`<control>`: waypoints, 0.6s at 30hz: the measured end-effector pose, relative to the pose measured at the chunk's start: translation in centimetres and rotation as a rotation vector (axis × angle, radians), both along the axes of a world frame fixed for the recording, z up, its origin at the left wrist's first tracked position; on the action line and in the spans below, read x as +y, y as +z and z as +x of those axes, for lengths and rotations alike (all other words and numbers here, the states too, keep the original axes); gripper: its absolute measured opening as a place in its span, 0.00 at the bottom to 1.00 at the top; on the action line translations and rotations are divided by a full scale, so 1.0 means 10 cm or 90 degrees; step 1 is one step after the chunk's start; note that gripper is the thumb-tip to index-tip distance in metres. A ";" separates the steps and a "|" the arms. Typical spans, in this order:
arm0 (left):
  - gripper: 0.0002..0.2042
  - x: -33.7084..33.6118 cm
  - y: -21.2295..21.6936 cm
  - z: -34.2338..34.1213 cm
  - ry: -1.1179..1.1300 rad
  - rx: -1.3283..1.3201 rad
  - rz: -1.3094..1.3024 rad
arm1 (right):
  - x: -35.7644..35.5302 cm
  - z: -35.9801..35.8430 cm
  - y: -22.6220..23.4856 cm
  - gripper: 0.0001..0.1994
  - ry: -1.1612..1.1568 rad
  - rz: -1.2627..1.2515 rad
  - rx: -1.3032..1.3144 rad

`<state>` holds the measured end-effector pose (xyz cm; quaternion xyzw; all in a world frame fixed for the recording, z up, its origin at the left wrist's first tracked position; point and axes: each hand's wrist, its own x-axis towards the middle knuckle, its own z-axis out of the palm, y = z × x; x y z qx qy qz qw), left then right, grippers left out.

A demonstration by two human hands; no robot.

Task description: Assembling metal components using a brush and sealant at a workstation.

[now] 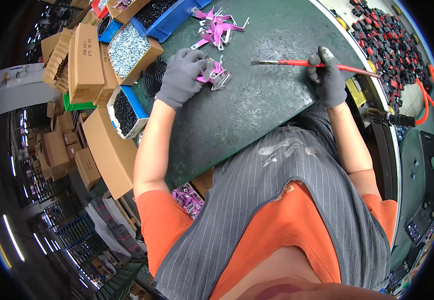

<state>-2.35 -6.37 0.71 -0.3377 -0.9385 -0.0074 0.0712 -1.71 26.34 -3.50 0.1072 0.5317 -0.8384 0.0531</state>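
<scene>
My left hand point(182, 76), in a dark grey glove, curls its fingers around a small cluster of pink metal brackets point(218, 75) on the dark green worktop point(257, 110). How many brackets it grips is hidden by the fingers. Gloved the same way, my right hand point(330, 79) closes on a long thin red-handled tool point(297, 62), which looks like a brush. Its greyish tip points left, toward the brackets, and its other end reaches past the table's right edge. Farther back lies a loose pile of pink brackets point(219, 29).
At left stand a cardboard box of silvery screws point(129, 51), a blue bin of dark parts point(161, 15) and a small box of black screws point(125, 113). A black coil point(154, 79) lies beside them. Right of the table are a power driver point(387, 118) with an orange hose and many red-black parts point(384, 45).
</scene>
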 end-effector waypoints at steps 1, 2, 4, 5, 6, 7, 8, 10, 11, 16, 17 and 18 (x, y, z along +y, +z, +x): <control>0.13 -0.02 -0.05 0.03 0.028 -0.047 0.169 | 0.01 -0.01 -0.01 0.16 0.002 -0.001 -0.001; 0.13 -0.05 -0.12 0.08 0.057 -0.094 0.338 | 0.02 -0.04 -0.03 0.16 -0.006 -0.018 0.003; 0.11 -0.08 -0.21 0.26 0.190 -0.223 0.489 | 0.01 -0.04 -0.02 0.16 -0.016 -0.035 0.005; 0.11 -0.07 -0.26 0.31 0.251 -0.234 0.616 | 0.00 -0.04 0.00 0.16 -0.023 -0.064 0.002; 0.11 -0.04 -0.27 0.35 0.314 -0.241 0.743 | -0.02 -0.04 0.03 0.16 -0.028 -0.092 0.000; 0.13 -0.02 -0.25 0.41 0.343 -0.323 0.779 | -0.03 -0.04 0.07 0.16 -0.026 -0.092 0.000; 0.13 0.03 -0.23 0.48 0.343 -0.323 0.779 | -0.04 -0.03 0.12 0.16 0.034 -0.117 0.048; 0.15 0.15 -0.15 0.62 0.355 -0.306 0.837 | -0.11 0.05 0.28 0.17 0.096 -0.141 0.092; 0.17 0.10 -0.25 0.68 0.329 -0.335 0.888 | -0.18 0.10 0.41 0.17 0.108 -0.120 0.144; 0.19 0.28 -0.08 0.87 0.274 -0.275 0.871 | -0.29 0.16 0.69 0.18 0.152 -0.105 0.214; 0.20 0.32 -0.04 0.90 0.293 -0.259 0.871 | -0.29 0.17 0.70 0.18 0.153 -0.104 0.212; 0.20 0.33 -0.02 0.92 0.312 -0.242 0.870 | -0.30 0.18 0.71 0.18 0.200 -0.090 0.239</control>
